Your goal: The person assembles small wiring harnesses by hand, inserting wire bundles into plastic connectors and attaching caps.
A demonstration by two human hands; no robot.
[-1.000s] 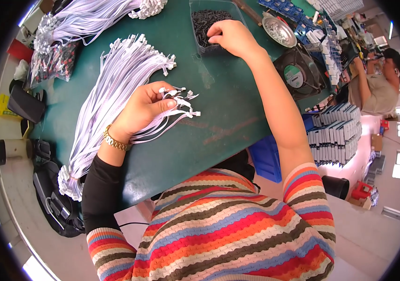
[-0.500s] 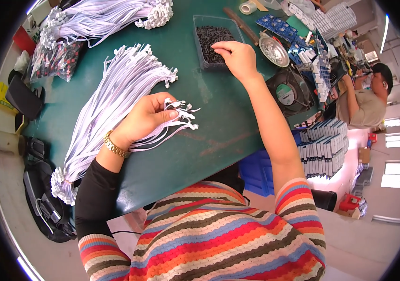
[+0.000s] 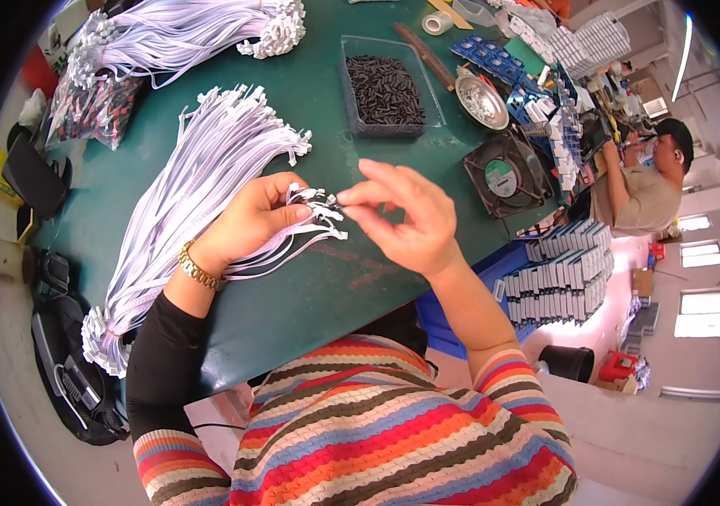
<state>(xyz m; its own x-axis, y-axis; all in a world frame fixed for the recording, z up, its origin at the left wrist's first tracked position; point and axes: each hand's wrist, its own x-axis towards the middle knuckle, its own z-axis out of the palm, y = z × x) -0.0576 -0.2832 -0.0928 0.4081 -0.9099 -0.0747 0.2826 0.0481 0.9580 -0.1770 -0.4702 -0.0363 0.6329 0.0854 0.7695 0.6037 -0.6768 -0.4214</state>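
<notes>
My left hand (image 3: 254, 221) is closed around several white flat cables, their white connector ends fanned out past the thumb. Beside it, my right hand (image 3: 402, 215) pinches a small black piece (image 3: 339, 203) between thumb and forefinger, at the tips of those connectors. Whether the piece touches a connector is too small to tell. Under and beyond my left hand lies a long bundle of white cables (image 3: 183, 185), tied near its lower end. A clear plastic box (image 3: 389, 131) holds many small black pieces and stands farther back on the green table (image 3: 309, 295).
Another white cable bundle (image 3: 183, 38) and a bag of red and black parts (image 3: 94, 110) lie back left. To the right are a metal bowl (image 3: 482, 99), a cooling fan (image 3: 507, 175) and stacked grey-white units (image 3: 562, 278). A co-worker (image 3: 651, 181) sits at far right.
My right hand has come from the box of black pieces back toward me and left, and now meets the connector ends. My left hand keeps its grip on the cables.
</notes>
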